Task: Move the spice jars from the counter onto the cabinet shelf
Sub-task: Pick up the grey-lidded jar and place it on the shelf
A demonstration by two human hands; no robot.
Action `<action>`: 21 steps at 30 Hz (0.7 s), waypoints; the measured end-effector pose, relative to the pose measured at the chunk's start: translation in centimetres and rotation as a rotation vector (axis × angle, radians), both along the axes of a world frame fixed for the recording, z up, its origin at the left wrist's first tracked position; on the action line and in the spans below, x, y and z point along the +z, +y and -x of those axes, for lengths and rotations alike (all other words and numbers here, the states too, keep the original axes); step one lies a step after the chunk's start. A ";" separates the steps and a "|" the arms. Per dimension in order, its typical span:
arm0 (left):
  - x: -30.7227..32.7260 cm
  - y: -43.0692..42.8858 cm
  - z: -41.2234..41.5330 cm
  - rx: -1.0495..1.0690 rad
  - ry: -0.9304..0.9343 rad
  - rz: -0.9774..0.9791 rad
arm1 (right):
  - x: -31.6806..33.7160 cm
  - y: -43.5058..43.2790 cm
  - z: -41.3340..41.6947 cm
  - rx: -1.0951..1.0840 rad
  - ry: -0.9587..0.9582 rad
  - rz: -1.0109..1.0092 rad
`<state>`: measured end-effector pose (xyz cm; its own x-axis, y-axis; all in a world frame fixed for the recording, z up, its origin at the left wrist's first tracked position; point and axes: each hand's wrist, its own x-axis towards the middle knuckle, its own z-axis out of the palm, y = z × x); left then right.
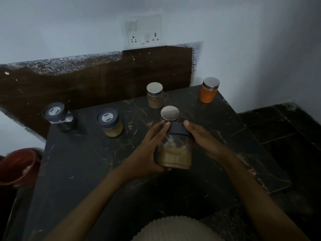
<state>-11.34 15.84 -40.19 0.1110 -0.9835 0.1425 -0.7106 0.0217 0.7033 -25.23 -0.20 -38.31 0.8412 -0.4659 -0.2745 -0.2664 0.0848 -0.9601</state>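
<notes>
I hold a glass jar of beige powder point(174, 152) with a dark lid above the black marble counter point(90, 164), tilted away from me. My left hand point(147, 150) grips its left side and my right hand point(199, 136) its right side. Just behind it stands a steel-lidded jar point(169, 113), mostly hidden. Farther back are a steel-lidded jar of brown spice point(155, 95) and one of orange powder point(209, 90) at the far right corner. Two dark-lidded jars stand at the left: one with yellow-beige powder point(111, 122) and one with white contents point(58, 116) at the edge.
A dark brown backsplash point(104, 84) rises behind the counter, with a socket panel point(143, 33) on the white wall above. A red bucket point(18, 166) sits low at the left. The counter drops to a dark lower ledge point(281, 129) on the right.
</notes>
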 end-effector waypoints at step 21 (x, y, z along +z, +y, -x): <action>-0.9 2.7 -0.5 0.093 0.145 -0.105 | -0.4 2.6 0.9 0.403 0.131 0.589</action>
